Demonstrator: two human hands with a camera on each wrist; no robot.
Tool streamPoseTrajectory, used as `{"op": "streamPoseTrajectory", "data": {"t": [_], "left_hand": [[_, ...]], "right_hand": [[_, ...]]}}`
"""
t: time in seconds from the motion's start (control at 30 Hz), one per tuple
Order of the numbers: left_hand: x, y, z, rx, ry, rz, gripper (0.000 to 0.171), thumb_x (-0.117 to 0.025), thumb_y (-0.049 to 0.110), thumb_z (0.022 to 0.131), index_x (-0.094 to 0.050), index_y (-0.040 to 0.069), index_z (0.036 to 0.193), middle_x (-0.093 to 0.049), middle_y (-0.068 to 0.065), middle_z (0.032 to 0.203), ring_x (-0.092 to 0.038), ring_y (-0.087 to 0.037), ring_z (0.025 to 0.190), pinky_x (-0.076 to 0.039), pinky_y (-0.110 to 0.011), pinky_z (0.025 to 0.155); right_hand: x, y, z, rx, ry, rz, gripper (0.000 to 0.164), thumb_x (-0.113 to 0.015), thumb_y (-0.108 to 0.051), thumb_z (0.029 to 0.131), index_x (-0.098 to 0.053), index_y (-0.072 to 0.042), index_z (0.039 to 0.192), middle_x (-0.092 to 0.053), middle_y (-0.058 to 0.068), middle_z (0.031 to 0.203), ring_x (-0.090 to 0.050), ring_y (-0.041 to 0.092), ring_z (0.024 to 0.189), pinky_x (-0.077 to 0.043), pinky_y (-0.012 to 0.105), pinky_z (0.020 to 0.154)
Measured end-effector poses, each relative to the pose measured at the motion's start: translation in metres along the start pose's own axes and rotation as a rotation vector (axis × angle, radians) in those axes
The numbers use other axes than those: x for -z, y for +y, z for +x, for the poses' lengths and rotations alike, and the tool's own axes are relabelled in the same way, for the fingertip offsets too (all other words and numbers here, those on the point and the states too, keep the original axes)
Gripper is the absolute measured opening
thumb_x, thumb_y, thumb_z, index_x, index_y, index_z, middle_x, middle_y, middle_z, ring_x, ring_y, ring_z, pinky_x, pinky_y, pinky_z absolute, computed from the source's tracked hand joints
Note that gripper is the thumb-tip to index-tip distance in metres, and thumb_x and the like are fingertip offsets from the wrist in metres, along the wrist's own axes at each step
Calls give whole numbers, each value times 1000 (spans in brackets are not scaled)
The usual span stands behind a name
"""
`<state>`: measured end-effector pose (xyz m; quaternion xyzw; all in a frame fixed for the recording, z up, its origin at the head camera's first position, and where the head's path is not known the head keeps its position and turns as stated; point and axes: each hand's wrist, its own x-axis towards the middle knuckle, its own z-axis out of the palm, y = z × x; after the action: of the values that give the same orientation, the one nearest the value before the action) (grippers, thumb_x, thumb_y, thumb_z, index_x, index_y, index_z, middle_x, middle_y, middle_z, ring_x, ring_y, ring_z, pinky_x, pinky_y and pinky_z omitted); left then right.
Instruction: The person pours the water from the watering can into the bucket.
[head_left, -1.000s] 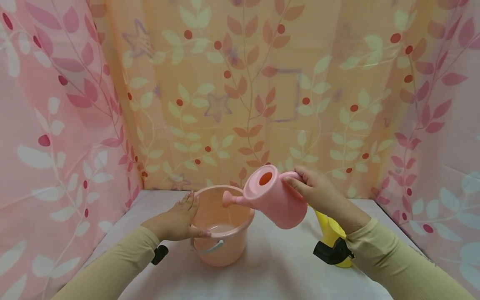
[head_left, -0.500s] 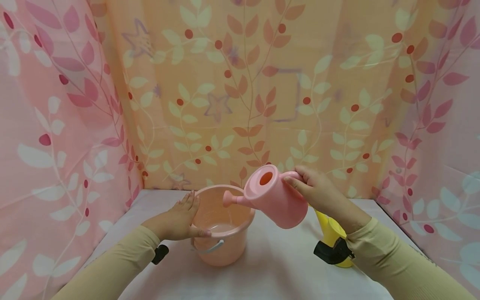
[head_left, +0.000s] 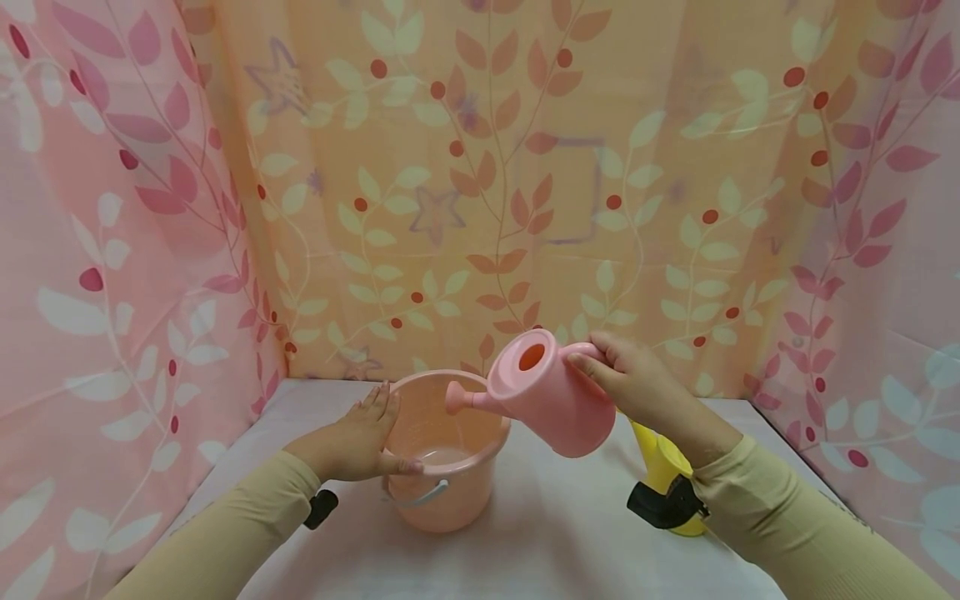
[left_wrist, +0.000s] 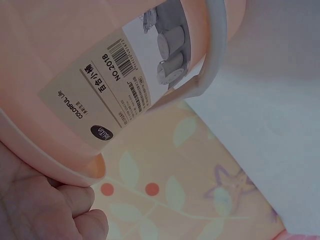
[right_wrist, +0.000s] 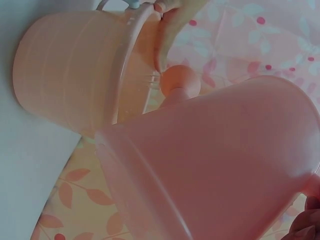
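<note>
My right hand (head_left: pixel 633 379) grips the handle of a pink watering can (head_left: pixel 562 400), tilted with its rose-tipped spout (head_left: pixel 457 398) over a peach bucket (head_left: pixel 450 500). Thin streams run from the spout's rose (right_wrist: pixel 181 81) into the bucket in the right wrist view. A little clear liquid shows at the bucket's bottom. My left hand (head_left: pixel 352 437) rests against the bucket's left rim, fingers extended and thumb laid along the front rim. From the left wrist view, the fingertips (left_wrist: pixel 80 200) sit right at the rim, near a printed label (left_wrist: pixel 100 90) on the bucket's side.
A yellow object (head_left: pixel 663 467) stands to the right, partly behind my right forearm and its black wrist camera (head_left: pixel 660 504). The bucket's pale handle (head_left: pixel 423 496) hangs at its front. The white tabletop (head_left: pixel 562 542) ends at leaf-patterned curtains (head_left: pixel 495 208) on three sides.
</note>
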<state>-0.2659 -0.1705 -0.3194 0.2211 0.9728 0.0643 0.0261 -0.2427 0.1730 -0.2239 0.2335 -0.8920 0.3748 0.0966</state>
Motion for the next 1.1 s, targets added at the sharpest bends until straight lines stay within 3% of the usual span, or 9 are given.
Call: {"op": "streamPoseTrajectory", "data": {"t": [1.1], "left_hand": [[-1, 0, 0, 1, 8, 2, 117, -40, 79, 62, -11, -7, 136, 1, -25, 141, 0, -35, 129, -11, -50, 100]], "right_hand": [[-1, -6, 1, 14, -5, -22, 27, -53, -39, 83, -50, -13, 79, -51, 6, 67, -50, 23, 67, -45, 29, 55]]}}
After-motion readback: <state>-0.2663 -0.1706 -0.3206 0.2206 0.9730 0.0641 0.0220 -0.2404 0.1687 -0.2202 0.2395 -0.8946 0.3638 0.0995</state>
